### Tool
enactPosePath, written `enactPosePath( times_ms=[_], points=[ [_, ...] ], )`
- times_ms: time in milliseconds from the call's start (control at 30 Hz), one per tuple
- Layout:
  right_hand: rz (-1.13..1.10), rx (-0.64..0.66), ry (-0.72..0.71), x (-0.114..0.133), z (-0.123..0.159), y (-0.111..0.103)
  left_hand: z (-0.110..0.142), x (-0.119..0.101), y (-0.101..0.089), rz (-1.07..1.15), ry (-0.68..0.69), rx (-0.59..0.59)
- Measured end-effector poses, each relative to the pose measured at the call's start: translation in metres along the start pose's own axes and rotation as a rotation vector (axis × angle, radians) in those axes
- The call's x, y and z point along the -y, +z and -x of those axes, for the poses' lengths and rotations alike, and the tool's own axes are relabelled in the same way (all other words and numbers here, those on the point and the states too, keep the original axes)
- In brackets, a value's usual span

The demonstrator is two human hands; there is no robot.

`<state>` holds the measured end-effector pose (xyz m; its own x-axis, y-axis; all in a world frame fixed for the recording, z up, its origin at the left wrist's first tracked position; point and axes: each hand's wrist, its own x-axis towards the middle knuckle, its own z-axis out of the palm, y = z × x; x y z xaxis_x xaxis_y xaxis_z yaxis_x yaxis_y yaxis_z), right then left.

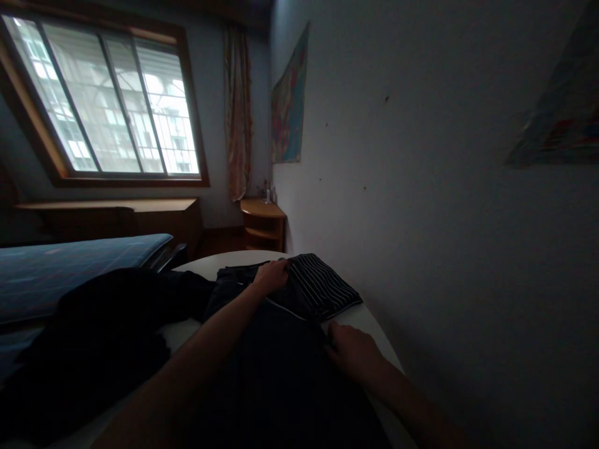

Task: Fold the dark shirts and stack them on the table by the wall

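Observation:
A dark garment (281, 368) lies spread over a round white table (384, 337), running from the near edge towards the far side. A thin light line crosses its upper part. Beyond it, at the upper right, lies a black cloth with white stripes (322, 284); whether it belongs to the garment I cannot tell. My left hand (272, 276) is closed on the dark fabric at the far end, next to the stripes. Lower down, my right hand (353, 349) pinches the garment's right edge. The fingertips of both hands are partly hidden.
More dark clothing (116, 337) is heaped on the left, over the table's edge. Behind it is a bed with a blue checked mattress (84, 265). A wall (444, 237) stands close on the right. A corner shelf (262, 209) and a wooden cabinet (159, 206) are at the back.

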<state>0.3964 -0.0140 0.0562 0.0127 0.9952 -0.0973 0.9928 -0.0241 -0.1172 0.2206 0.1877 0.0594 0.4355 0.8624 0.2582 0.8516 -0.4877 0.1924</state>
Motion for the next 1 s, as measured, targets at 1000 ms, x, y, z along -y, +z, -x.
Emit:
enactPosePath(
  times_ms=[1000],
  points=[
    [-0.258,0.472,-0.556,0.082,0.052,0.025,0.020,0.067,0.024,0.419,-0.211,-0.001]
  ],
)
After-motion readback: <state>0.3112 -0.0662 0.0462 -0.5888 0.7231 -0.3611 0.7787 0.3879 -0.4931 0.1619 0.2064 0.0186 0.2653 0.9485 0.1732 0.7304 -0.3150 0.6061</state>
